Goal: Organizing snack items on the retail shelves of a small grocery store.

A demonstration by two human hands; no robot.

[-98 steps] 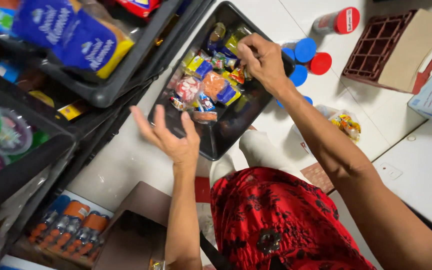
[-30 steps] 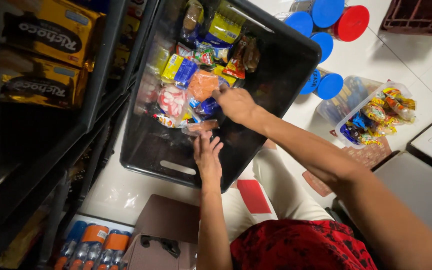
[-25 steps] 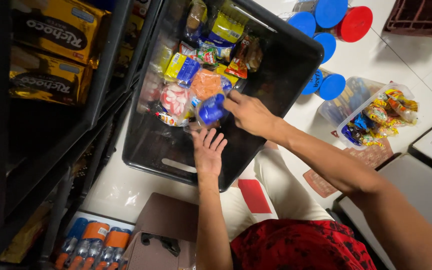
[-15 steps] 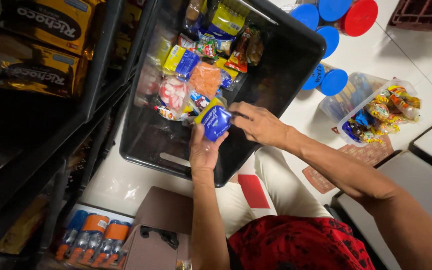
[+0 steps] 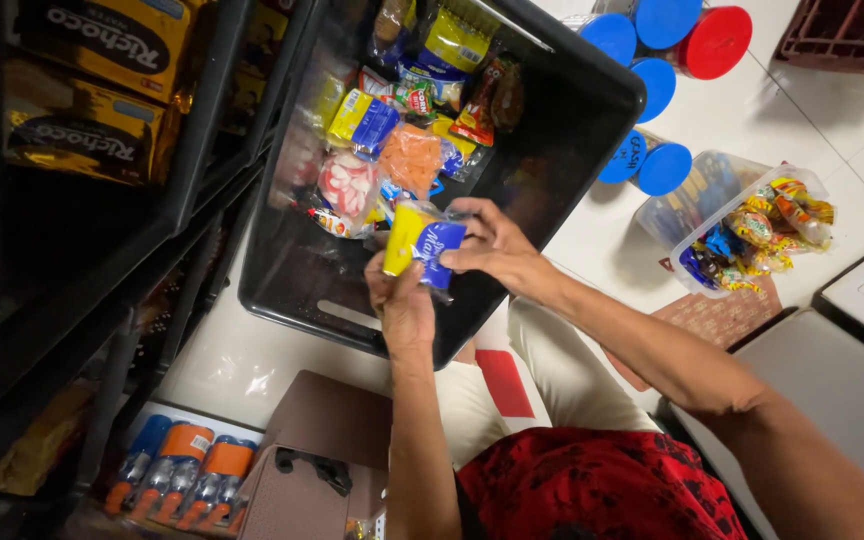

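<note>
Over a black plastic bin (image 5: 562, 130) on a white tiled floor (image 5: 822, 110), a person holds a small yellow-and-blue snack packet (image 5: 422, 247) in both hands. The left hand (image 5: 404, 300) grips the packet from below, fingers closed around its lower edge; the right hand (image 5: 492, 250) pinches its right side between thumb and fingers. The packet sits just above the bin's near half, clear of the other goods.

Inside the bin, toward its far end, lies a heap of wrapped sweets and snacks: an orange mesh-like bag (image 5: 410, 158), a clear bag of red-and-white candies (image 5: 348, 185) and a yellow packet (image 5: 454, 38).

Just beyond the bin's right wall stand jars with blue lids (image 5: 660, 168) and one with a red lid (image 5: 716, 42). Near them, a clear tub (image 5: 752, 225) holds more wrapped candies.

At left, dark shelving carries gold-and-black biscuit packs (image 5: 77, 130). Bottles with orange caps (image 5: 177, 475) lie at lower left, beside a brown cardboard box (image 5: 327, 440). The person wears a red patterned garment (image 5: 592, 490).
</note>
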